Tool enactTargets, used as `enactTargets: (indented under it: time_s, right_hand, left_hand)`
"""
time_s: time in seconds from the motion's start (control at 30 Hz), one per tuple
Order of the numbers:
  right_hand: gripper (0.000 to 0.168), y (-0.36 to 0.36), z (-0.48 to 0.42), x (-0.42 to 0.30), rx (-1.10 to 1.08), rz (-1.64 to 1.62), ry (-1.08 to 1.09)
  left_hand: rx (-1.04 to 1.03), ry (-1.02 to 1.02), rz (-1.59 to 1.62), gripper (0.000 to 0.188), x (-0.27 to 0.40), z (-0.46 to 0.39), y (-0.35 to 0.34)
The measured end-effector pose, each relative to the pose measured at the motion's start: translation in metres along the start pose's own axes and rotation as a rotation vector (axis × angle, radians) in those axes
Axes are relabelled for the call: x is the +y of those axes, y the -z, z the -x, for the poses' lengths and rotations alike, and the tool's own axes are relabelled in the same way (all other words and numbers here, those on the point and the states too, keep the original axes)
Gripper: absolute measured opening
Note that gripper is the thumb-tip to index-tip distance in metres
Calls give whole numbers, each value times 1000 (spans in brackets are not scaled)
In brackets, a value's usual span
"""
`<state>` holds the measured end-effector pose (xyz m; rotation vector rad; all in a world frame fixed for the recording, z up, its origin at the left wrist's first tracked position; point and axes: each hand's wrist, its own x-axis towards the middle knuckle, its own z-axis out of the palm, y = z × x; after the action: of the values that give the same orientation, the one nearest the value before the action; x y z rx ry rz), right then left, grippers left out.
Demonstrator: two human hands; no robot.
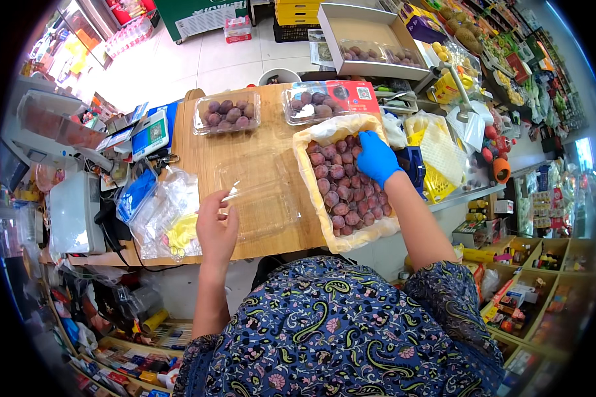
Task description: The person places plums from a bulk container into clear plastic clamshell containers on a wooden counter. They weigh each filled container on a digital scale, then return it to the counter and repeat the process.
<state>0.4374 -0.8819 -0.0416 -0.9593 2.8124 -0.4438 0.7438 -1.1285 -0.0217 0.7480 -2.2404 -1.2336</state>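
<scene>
My right hand (377,158), in a blue glove, reaches into the upper right part of a paper-lined box (310,191) full of reddish-purple plums (345,186). Its fingertips are hidden, so whether they hold a plum is unclear. My bare left hand (217,226) is at the left edge of a clear plastic clamshell container (258,211), thumb and fingers apart. That container lies unfolded on the wooden table with no fruit in it. Beyond it are two clear containers of plums, one at the left (227,114) and one at the right (317,105).
On the left stand a payment device (150,134), a clear plastic bag (166,198) and a tub with blue gloves (136,193). A white carton (372,30) with packed plums is at the back. Yellow baskets and foam netting (439,149) lie right of the plum box.
</scene>
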Motion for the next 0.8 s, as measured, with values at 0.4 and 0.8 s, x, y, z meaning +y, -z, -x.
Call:
enactTargets:
  time_s: [0.4,0.8]
  right_hand:
    - [33,-1,-18,-25,-117,301,-77]
    - [43,-7,-30,-8,-177,-12,-5]
  left_hand:
    - [-135,-55,80,27,6,11,-18]
    - [-146,34,177,26,-12,13,-11]
